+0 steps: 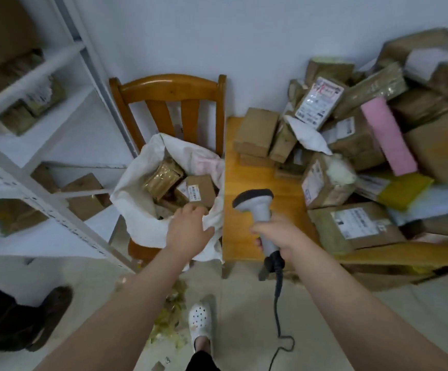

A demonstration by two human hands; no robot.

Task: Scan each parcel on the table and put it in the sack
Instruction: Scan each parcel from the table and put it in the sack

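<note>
Our left hand (188,230), fingers loosely spread and holding nothing, is at the near rim of the white sack (137,210); whether it touches the cloth we cannot tell. Our right hand (275,235) grips the handle of the corded scanner (255,203), whose head is raised above the desk (235,218). The sack stands open on a wooden chair (169,87) beside the desk and holds at least a gold-taped parcel (162,178) and a small labelled box (200,190), the latter just beyond our left fingertips. A large heap of parcels (351,156) lies on the desk, so we judge most of the scanning and bagging is still to do.
</note>
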